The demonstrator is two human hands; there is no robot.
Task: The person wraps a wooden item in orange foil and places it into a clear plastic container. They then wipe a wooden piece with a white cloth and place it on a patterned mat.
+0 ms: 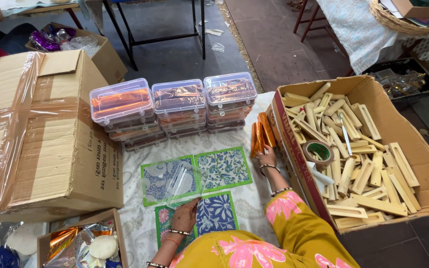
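A big closed cardboard box (35,134), sealed with clear tape, stands at the left on a printed cloth (234,203). At the right stands an open cardboard box (423,173) full of pale wooden pieces (358,164), with a roll of tape (318,152) lying among them. Between the two boxes are three stacks of clear plastic cases (177,106) with shiny orange wrapping inside.

In front of the stacks, three green-edged cards with floral print (223,168) lie flat on the cloth, close beside each other. The left hand (184,216) holds the near edge of a clear plastic sleeve (172,182), with the fingers closed on it; the sleeve lies over the left card. The right hand (268,159) is stretched to the orange foil-wrapped sticks (261,136), which lean against the open box. Its fingertips touch their lower ends, but if the fingers really grip them I cannot tell.
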